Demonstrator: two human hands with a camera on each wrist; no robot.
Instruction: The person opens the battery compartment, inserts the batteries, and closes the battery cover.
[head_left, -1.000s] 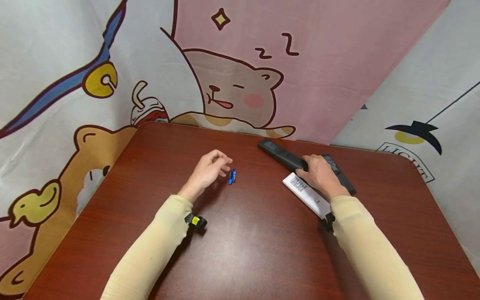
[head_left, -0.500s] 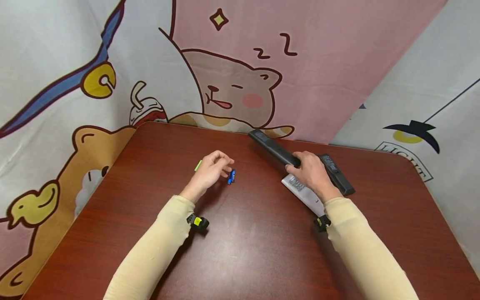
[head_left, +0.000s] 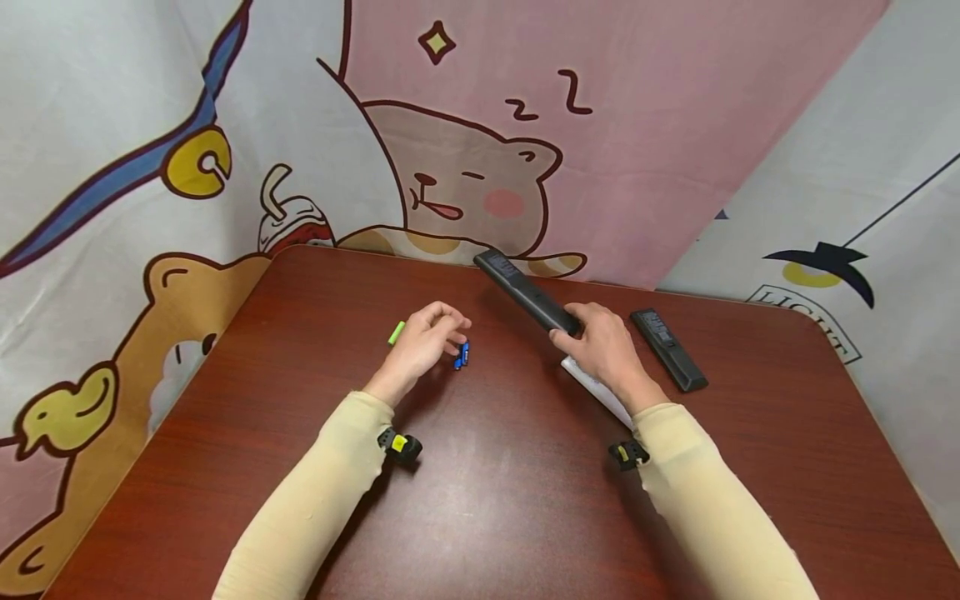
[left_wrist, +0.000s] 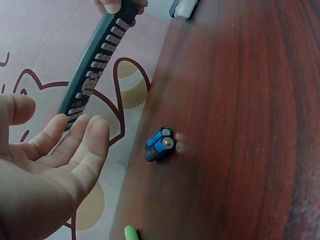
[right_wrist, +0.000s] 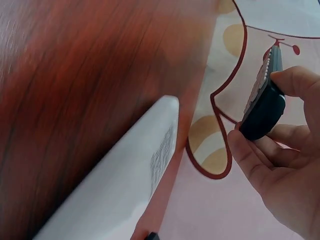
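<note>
My right hand (head_left: pixel 606 348) grips a black remote control (head_left: pixel 525 292) by its near end, lifted off the table. In the right wrist view, thumb and fingers pinch the sides of this remote (right_wrist: pixel 266 107); its button face shows in the left wrist view. Loosely bent and holding nothing, my left hand (head_left: pixel 422 343) hovers beside two blue batteries (left_wrist: pixel 161 145) that lie side by side on the table. A white remote control (right_wrist: pixel 120 175) lies below my right hand, partly hidden by it in the head view. Left of my left hand is a small green cylindrical piece (head_left: pixel 397 333).
A second black remote control (head_left: pixel 669 350) lies back side up on the right part of the brown table (head_left: pixel 480 500). Behind the table's far edge hangs a cartoon-printed cloth (head_left: pixel 630 167).
My right hand has carried the black remote control leftward and up, away from the other two remotes. The left hand has barely moved; the green piece has come into view beside it.
</note>
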